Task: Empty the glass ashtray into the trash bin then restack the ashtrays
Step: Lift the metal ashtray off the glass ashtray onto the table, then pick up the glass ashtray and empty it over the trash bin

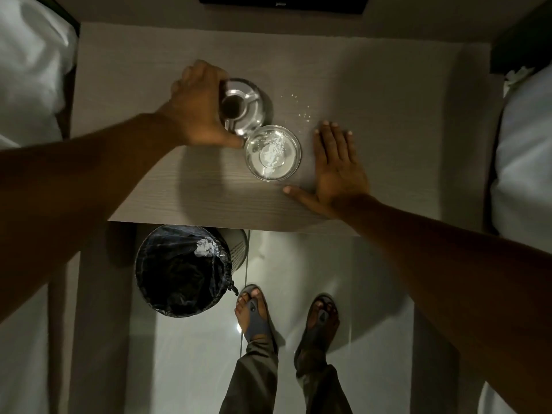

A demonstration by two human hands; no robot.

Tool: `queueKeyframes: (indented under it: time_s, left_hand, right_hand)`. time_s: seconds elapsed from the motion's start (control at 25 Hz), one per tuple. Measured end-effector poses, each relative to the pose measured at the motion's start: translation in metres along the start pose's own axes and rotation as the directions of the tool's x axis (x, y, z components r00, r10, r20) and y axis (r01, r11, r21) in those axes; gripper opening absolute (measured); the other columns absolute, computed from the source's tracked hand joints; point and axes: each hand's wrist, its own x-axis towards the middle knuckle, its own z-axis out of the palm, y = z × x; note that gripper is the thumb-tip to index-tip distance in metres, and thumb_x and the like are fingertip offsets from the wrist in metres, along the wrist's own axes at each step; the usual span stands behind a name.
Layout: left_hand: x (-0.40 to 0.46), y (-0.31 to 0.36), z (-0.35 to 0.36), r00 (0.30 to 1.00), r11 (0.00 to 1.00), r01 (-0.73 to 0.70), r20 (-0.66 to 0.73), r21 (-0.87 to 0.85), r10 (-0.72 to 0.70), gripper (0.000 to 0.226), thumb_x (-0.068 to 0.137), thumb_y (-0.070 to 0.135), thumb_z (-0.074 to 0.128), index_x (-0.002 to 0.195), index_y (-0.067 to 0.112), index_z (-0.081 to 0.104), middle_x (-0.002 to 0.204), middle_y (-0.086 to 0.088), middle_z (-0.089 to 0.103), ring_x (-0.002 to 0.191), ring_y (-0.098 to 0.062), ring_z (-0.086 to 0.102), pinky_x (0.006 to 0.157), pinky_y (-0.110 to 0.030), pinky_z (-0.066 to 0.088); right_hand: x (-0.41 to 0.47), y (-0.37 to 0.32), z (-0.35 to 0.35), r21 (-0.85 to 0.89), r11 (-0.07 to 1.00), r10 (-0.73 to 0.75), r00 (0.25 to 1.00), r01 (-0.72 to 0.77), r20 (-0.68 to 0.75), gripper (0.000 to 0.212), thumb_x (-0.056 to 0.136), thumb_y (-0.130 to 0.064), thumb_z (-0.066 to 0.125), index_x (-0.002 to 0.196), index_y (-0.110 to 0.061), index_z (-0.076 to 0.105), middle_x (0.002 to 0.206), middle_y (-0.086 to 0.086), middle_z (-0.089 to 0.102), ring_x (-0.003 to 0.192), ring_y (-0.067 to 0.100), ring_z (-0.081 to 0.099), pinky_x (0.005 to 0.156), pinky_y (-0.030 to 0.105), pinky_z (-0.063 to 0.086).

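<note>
A round glass ashtray [272, 153] stands on the wooden table [388, 100], with white ash or residue on its bottom. Just behind and left of it, touching its rim, is a metal ashtray [246, 104]. My left hand [197, 109] grips the metal ashtray's left edge, thumb near the glass one. My right hand [339, 167] lies flat on the table to the right of the glass ashtray, fingers spread, holding nothing. A trash bin [182, 270] lined with a black bag stands on the floor below the table's front edge, with a crumpled white scrap inside.
White crumbs [301, 107] are scattered on the table behind the glass ashtray. White bedding [30, 70] flanks the table on the left and more bedding [525, 144] on the right. My sandalled feet [286, 318] stand on the glossy floor beside the bin.
</note>
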Motion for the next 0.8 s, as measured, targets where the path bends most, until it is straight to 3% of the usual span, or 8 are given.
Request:
queueKeyframes:
  time_s: [0.16,0.32,0.44,0.52,0.6,0.68,0.8]
  left_hand:
    - [0.013,-0.022,0.001,0.993,0.993,0.115,-0.007,0.013,-0.115,0.124,0.033,0.066,0.084,0.137,0.014,0.042,0.136,-0.013,0.039,0.125,-0.034,0.039,0.107,-0.050,0.036]
    - [0.021,-0.024,0.017,0.995,0.995,0.093,0.022,0.041,-0.094,0.120,0.038,0.059,0.091,0.140,0.018,0.042,0.136,-0.011,0.040,0.127,-0.033,0.038,0.106,-0.046,0.032]
    - [0.017,-0.023,0.013,0.998,0.998,0.048,0.024,0.047,-0.049,0.119,0.039,0.067,0.085,0.141,0.023,0.041,0.139,-0.010,0.039,0.131,-0.032,0.035,0.110,-0.046,0.025]
    - [-0.006,-0.015,0.014,0.991,0.997,-0.078,-0.107,0.025,0.080,0.108,0.048,0.065,0.082,0.140,0.023,0.045,0.142,-0.010,0.042,0.135,-0.028,0.034,0.112,-0.048,0.019]
    - [-0.040,0.003,0.030,0.924,0.957,-0.279,-0.250,0.080,0.290,0.077,0.067,0.044,0.077,0.134,0.013,0.056,0.137,-0.014,0.054,0.130,-0.030,0.043,0.112,-0.051,0.021]
    - [-0.072,0.022,0.053,0.863,0.884,-0.443,-0.196,0.146,0.465,0.052,0.078,0.022,0.069,0.126,0.005,0.065,0.127,-0.016,0.064,0.121,-0.033,0.055,0.111,-0.052,0.025]
    - [-0.087,0.034,0.074,0.802,0.808,-0.553,-0.132,0.205,0.582,0.028,0.084,0.008,0.070,0.112,0.005,0.075,0.112,-0.012,0.074,0.105,-0.034,0.068,0.105,-0.054,0.037]
  right_hand:
    - [0.000,0.000,0.002,-0.001,1.000,0.000,1.000,0.000,0.002,0.130,0.082,-0.095,0.028,0.161,0.008,0.020,0.168,0.031,0.017,0.158,0.044,0.013,0.129,0.058,0.006]
    - [0.001,0.000,0.000,-0.012,1.000,0.012,0.999,-0.012,0.035,0.132,0.081,-0.097,0.023,0.162,0.007,0.017,0.170,0.029,0.013,0.159,0.043,0.009,0.129,0.058,0.005]
    - [0.002,-0.001,0.000,-0.013,1.000,0.013,0.999,-0.013,0.036,0.130,0.081,-0.095,0.025,0.162,0.006,0.015,0.170,0.029,0.012,0.159,0.042,0.008,0.129,0.057,0.003]
    - [0.002,-0.002,0.001,-0.016,1.000,0.014,0.999,-0.013,0.036,0.130,0.082,-0.095,0.025,0.162,0.006,0.015,0.170,0.029,0.013,0.159,0.042,0.008,0.129,0.057,0.003]
    - [0.002,-0.001,0.000,-0.008,1.000,0.017,1.000,-0.017,0.021,0.129,0.082,-0.094,0.028,0.162,0.007,0.017,0.169,0.030,0.015,0.159,0.043,0.010,0.129,0.058,0.005]
    - [0.001,-0.001,0.000,-0.007,1.000,0.009,1.000,-0.009,0.017,0.128,0.083,-0.093,0.029,0.161,0.007,0.019,0.169,0.031,0.016,0.158,0.044,0.011,0.129,0.059,0.006]
    - [0.001,0.000,0.003,0.003,1.000,-0.005,1.000,0.005,0.000,0.127,0.084,-0.092,0.030,0.161,0.008,0.020,0.168,0.032,0.017,0.158,0.045,0.013,0.128,0.060,0.008]
